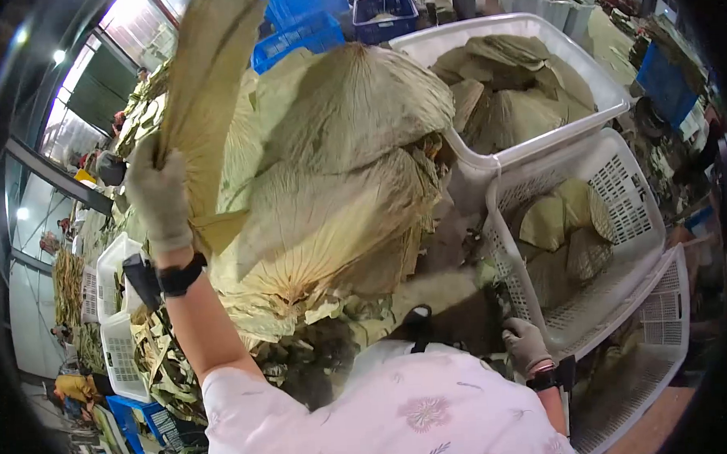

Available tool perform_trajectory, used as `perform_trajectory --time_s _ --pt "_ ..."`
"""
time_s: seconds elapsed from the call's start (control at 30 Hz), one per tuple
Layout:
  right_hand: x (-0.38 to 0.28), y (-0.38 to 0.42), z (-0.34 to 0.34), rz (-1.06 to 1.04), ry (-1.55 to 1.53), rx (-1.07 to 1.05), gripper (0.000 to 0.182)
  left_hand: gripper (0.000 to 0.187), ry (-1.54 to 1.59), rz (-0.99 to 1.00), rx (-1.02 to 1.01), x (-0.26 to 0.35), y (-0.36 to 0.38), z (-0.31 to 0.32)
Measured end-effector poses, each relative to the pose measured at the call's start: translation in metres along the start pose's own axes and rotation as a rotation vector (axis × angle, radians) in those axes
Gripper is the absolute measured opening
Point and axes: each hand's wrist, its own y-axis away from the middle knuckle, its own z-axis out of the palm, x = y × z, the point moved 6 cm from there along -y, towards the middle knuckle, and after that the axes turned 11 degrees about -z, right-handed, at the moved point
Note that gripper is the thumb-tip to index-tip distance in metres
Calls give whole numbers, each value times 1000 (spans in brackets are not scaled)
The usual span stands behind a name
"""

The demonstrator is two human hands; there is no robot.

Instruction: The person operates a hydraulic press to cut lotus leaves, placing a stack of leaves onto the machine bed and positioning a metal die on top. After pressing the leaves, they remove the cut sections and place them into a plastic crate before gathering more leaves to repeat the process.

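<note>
My left hand [159, 195], in a pale glove, is raised at the left and closed on a large dried leaf [215, 79] that hangs tall and folded from it. Beside it spreads a pile of broad, fan-veined dried leaves [314, 213], yellowish to grey-green, which look like lotus leaves. Low at the right, my gloved right hand [527, 343] is curled next to the white basket. A dark, narrow object [503, 300] shows just beyond its fingers; I cannot make out what it is.
A white tub [618, 106] of leaves stands at the upper right, above a slotted white basket [630, 207] with folded leaves. Another white basket [668, 319] sits lower. Blue crates [311, 38] stand behind the pile. Leaf scraps [320, 359] lie near my body.
</note>
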Motion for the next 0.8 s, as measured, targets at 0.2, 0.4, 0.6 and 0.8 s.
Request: perform_trajectory --time_s 0.2,0.4,0.6,0.8 --pt "-149 -62 -75 -231 -495 -47 42 42 1088 -187 4 75 33 -7" --pt "-210 -97 -61 -674 -1668 -272 69 17 1296 -470 -456 154 153 107" --pt "-172 -58 -81 -150 -3422 -317 49 33 1847 -767 -869 266 253 168" --pt "-141 2 -146 -547 -2301 629 37 49 1934 -629 -1084 355 305 177"
